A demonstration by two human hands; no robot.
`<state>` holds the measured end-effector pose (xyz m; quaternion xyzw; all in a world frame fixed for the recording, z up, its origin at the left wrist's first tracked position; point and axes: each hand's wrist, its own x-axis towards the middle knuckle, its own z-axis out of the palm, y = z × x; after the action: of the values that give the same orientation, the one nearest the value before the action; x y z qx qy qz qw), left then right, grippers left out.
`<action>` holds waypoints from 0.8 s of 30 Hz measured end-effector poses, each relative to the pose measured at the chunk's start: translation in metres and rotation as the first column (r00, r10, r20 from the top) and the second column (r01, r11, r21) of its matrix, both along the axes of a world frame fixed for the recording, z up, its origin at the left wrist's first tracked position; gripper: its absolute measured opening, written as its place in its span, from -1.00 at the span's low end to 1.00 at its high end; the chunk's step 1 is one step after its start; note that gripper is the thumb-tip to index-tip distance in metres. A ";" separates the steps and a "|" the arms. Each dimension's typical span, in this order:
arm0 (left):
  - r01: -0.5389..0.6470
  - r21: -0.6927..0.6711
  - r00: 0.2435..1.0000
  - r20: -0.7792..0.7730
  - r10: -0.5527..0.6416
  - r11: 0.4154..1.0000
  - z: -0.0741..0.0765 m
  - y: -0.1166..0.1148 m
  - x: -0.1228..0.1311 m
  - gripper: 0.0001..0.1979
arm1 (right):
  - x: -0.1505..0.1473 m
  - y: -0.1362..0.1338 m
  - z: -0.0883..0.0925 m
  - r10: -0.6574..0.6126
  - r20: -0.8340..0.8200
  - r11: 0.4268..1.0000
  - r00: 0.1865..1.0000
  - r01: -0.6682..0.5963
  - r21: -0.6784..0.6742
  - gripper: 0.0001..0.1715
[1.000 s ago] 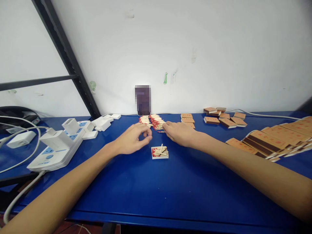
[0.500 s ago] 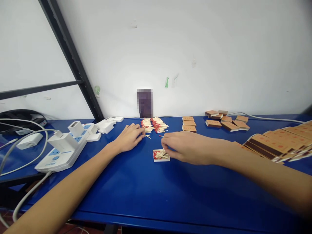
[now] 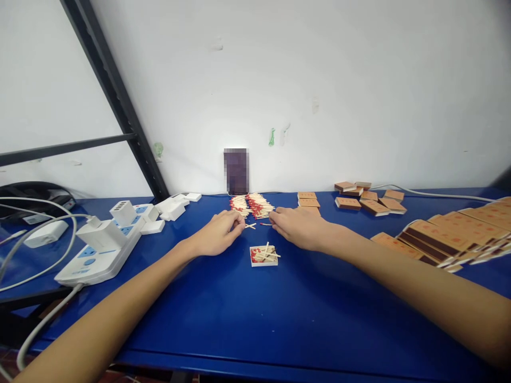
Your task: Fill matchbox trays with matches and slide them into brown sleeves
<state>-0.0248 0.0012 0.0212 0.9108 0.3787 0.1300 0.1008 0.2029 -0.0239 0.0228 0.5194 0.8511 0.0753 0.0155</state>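
A small white matchbox tray [image 3: 264, 264] sits on the blue table, filled with red-tipped matches [image 3: 264, 253]; a few lie crosswise above its rim. My left hand [image 3: 217, 232] is beyond it to the left, thumb and fingers closed at the ends of a couple of crossed matches [image 3: 250, 226]. On the other side, my right hand [image 3: 298, 227] rests palm down, its fingertips closed at the end of a single match [image 3: 266, 224]. Just past both hands lie two heaps of matches, a left heap [image 3: 239, 205] and a right heap [image 3: 260, 205].
Brown matchboxes [image 3: 306, 199] are stacked behind my right hand, with more loose boxes [image 3: 369, 198] farther right. Fanned matchbox sleeves [image 3: 447, 234] spread at the right. A power strip [image 3: 99, 263] with chargers and cables lies left. A dark pixelated rectangle [image 3: 237, 171] stands against the wall.
My right hand has left the matchbox tray, moving back to the loose match; matches now lie crosswise on top of the tray. My left hand's fingers have drawn together beside the crossed matches, which shifted right.
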 end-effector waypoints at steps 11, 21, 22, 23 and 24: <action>-0.155 0.007 0.976 -0.156 0.154 0.988 -0.003 0.008 -0.008 -0.60 | 0.008 -0.021 0.003 0.097 -0.292 0.994 0.951 -0.107 -0.019 -0.74; -0.112 0.038 0.978 -0.171 0.117 0.993 -0.001 0.004 -0.004 -0.59 | 0.002 -0.045 0.024 0.279 -0.326 0.940 0.903 -0.326 -0.098 -0.87; -0.112 0.052 0.978 -0.173 0.119 0.992 -0.002 0.003 -0.004 -0.59 | 0.000 -0.044 0.025 0.273 -0.313 0.942 0.910 -0.319 -0.105 -0.86; -0.107 0.068 0.977 -0.176 0.118 0.992 -0.002 0.003 -0.003 -0.59 | -0.001 -0.044 0.025 0.266 -0.306 0.945 0.914 -0.311 -0.106 -0.86; -0.099 0.087 0.977 -0.181 0.114 0.991 -0.003 0.003 -0.003 -0.59 | -0.002 -0.043 0.026 0.263 -0.311 0.947 0.913 -0.306 -0.099 -0.85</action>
<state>-0.0279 0.0040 0.0186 0.9005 0.4294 0.0642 0.0224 0.2013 -0.0672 0.0485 0.3926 0.9136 -0.0633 -0.0844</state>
